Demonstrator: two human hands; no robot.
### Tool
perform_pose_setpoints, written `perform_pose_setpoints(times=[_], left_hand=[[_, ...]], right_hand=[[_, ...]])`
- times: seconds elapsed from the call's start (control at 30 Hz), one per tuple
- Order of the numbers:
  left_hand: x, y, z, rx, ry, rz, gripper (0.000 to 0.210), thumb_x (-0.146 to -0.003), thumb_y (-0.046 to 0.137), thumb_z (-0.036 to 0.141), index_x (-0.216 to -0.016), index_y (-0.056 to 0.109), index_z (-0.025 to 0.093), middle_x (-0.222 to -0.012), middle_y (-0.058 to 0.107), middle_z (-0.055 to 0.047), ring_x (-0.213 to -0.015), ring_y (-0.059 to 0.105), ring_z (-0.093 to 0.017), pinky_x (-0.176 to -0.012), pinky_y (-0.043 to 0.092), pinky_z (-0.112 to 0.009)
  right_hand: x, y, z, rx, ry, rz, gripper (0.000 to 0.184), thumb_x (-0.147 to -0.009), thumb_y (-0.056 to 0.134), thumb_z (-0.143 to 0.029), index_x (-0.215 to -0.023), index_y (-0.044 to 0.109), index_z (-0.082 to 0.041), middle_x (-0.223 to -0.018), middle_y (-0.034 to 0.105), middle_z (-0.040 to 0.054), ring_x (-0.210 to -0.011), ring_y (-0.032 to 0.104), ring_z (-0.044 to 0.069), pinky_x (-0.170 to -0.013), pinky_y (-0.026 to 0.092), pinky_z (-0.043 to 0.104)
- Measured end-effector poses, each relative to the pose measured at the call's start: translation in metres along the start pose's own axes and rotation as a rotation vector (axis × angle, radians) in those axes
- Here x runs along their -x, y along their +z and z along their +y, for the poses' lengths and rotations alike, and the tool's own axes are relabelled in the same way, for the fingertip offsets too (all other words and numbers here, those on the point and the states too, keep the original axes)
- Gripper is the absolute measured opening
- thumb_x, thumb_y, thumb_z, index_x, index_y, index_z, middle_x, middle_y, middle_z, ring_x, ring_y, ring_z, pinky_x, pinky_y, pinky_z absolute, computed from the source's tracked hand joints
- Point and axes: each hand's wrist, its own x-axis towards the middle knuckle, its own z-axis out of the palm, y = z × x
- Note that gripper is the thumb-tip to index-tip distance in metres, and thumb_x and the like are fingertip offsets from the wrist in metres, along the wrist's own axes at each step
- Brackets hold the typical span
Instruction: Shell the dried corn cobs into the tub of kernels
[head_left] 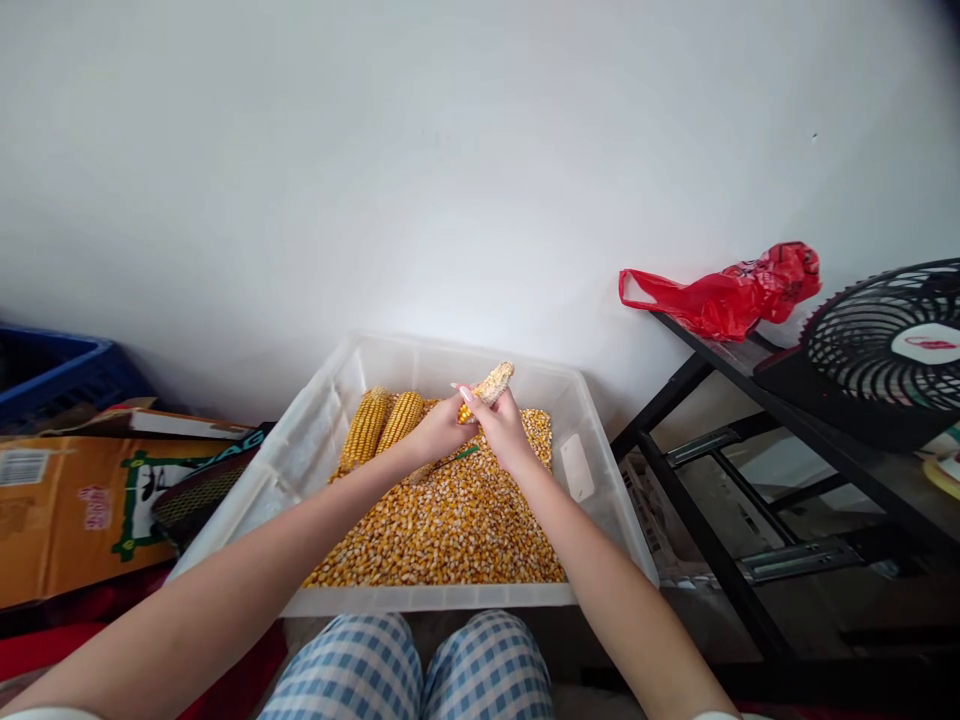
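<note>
A partly stripped corn cob [495,384] is held between my two hands, tilted up to the right above the bin. Its bare end points away from me, and some yellow kernels still show at the lower end. My left hand [445,428] is closed around that lower end. On the upper part, my right hand [504,424] grips with its thumb laid along the cob. Loose corn kernels [450,530] fill the floor of a clear plastic bin [315,400]. Two full corn cobs [366,428] lie at the bin's back left. A thin green object [463,453] is partly hidden behind my hands.
Right of the bin, a black metal frame table [720,370] carries a red plastic bag [739,295] and a black fan [892,350]. On the left are a cardboard box [75,510] and a blue crate [75,370]. A white wall [450,180] rises directly behind the bin.
</note>
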Motion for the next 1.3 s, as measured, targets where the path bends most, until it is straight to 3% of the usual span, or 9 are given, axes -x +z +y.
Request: perform_pose_setpoints(times=[0.17,0.27,0.37,0.53,0.73,0.9,0.97,1.17,1.3], left_hand=[[0.000,0.002,-0.003,-0.014,-0.024,-0.020,0.041,-0.066,0.050,0.016,-0.106,0.051,0.013,-0.101,0.059,-0.009,-0.095,0.055,-0.020,-0.085,0.040,-0.031],[0.003,-0.001,0.002,0.184,-0.139,-0.148,0.033,-0.064,0.051,0.015,-0.097,0.051,0.014,-0.076,0.056,-0.002,-0.065,0.053,-0.013,-0.059,0.042,-0.023],[0.005,-0.007,0.006,0.398,-0.301,-0.298,0.025,-0.063,0.051,0.015,-0.088,0.048,0.015,-0.055,0.041,0.006,-0.041,0.032,-0.005,-0.039,0.024,-0.019],[0.004,-0.012,0.007,0.480,-0.343,-0.391,0.012,-0.066,0.052,0.018,-0.074,0.043,0.017,-0.048,0.031,0.008,-0.038,0.024,-0.004,-0.038,0.018,-0.019],[0.000,-0.006,0.004,0.204,-0.117,-0.116,0.028,-0.060,0.052,0.013,-0.087,0.048,0.016,-0.069,0.051,0.002,-0.061,0.047,-0.010,-0.052,0.036,-0.020],[0.003,-0.011,0.008,0.382,-0.297,-0.380,0.015,-0.065,0.047,0.016,-0.080,0.047,0.016,-0.045,0.034,0.008,-0.037,0.028,-0.006,-0.037,0.022,-0.020],[0.003,-0.013,0.009,0.377,-0.304,-0.386,0.010,-0.067,0.048,0.018,-0.077,0.046,0.016,-0.044,0.033,0.008,-0.036,0.028,-0.006,-0.036,0.022,-0.020],[-0.002,-0.011,0.002,0.023,-0.085,-0.117,0.047,-0.067,0.056,0.027,-0.112,0.048,0.014,-0.101,0.059,-0.006,-0.086,0.056,-0.019,-0.075,0.043,-0.028],[0.000,-0.013,0.011,0.007,-0.035,-0.181,0.061,-0.072,0.055,0.043,-0.124,0.041,0.014,-0.113,0.057,-0.008,-0.097,0.054,-0.023,-0.083,0.041,-0.031]], right_hand=[[0.000,0.002,0.001,-0.076,0.128,0.027,0.032,-0.072,0.061,-0.039,-0.095,0.051,-0.019,-0.097,0.065,0.0045,-0.090,0.060,0.015,-0.088,0.044,0.032],[0.001,0.000,-0.004,-0.139,0.219,-0.041,0.029,-0.072,0.061,-0.035,-0.094,0.049,-0.020,-0.099,0.066,0.0027,-0.088,0.061,0.014,-0.086,0.046,0.032],[0.001,-0.007,-0.008,-0.141,0.230,-0.153,0.030,-0.073,0.059,-0.035,-0.098,0.051,-0.021,-0.104,0.064,0.0020,-0.089,0.060,0.014,-0.084,0.047,0.030],[-0.003,-0.016,-0.012,-0.197,0.256,-0.301,0.031,-0.073,0.059,-0.039,-0.100,0.056,-0.023,-0.115,0.059,0.0024,-0.093,0.059,0.016,-0.074,0.051,0.029],[-0.003,-0.008,-0.011,-0.147,0.256,-0.113,0.028,-0.073,0.060,-0.038,-0.094,0.053,-0.021,-0.103,0.065,0.0024,-0.088,0.061,0.015,-0.079,0.049,0.029],[-0.001,-0.014,-0.013,-0.169,0.280,-0.262,0.026,-0.075,0.059,-0.036,-0.096,0.054,-0.022,-0.112,0.062,0.0017,-0.085,0.060,0.014,-0.065,0.050,0.024],[-0.002,-0.016,-0.014,-0.236,0.267,-0.303,0.026,-0.074,0.060,-0.036,-0.096,0.054,-0.023,-0.114,0.061,0.0016,-0.087,0.060,0.014,-0.067,0.049,0.024],[-0.009,-0.011,-0.008,-0.234,0.254,-0.100,0.029,-0.076,0.054,-0.046,-0.088,0.056,-0.019,-0.094,0.067,0.0035,-0.077,0.061,0.014,-0.062,0.048,0.024],[-0.014,-0.013,-0.005,-0.317,0.215,0.000,0.029,-0.075,0.056,-0.047,-0.087,0.052,-0.021,-0.080,0.067,0.0010,-0.071,0.061,0.014,-0.062,0.047,0.025]])
